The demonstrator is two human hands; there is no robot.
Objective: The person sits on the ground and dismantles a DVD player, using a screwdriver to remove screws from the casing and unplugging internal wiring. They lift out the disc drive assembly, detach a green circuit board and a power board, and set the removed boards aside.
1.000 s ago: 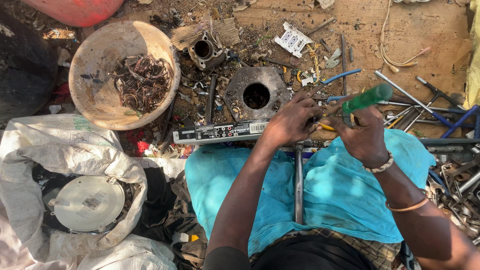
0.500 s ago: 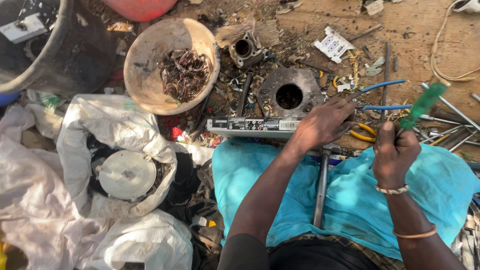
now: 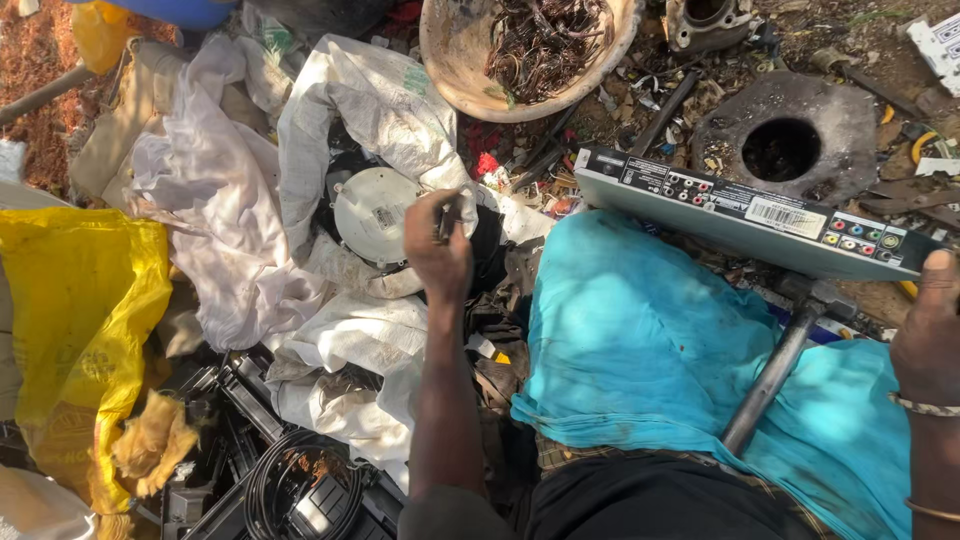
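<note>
My left hand (image 3: 437, 245) reaches out over an open white sack (image 3: 370, 110), fingers pinched on a small dark piece (image 3: 447, 216). It hovers just right of a white round disc (image 3: 375, 210) lying in the sack. A flat grey electronics box (image 3: 740, 215) with coloured sockets on its back lies across a teal cloth (image 3: 640, 340) over my lap. My right hand (image 3: 925, 330) sits at the frame's right edge, thumb against the box's right end; its fingers are cut off. A metal-handled hammer (image 3: 775, 375) rests on the cloth under the box.
A tan bowl (image 3: 450, 60) of rusty metal scraps stands at the top. Right of it lies a round metal casting (image 3: 845, 110) with a hole. A yellow bag (image 3: 70, 310) lies at the left, coiled black cable (image 3: 300, 485) and black casings at the bottom, scrap litter all around.
My left hand has left the grey box and swung left over the white sack, now pinching a small piece. The green-handled tool in my right hand is out of view. The view shifted left.
</note>
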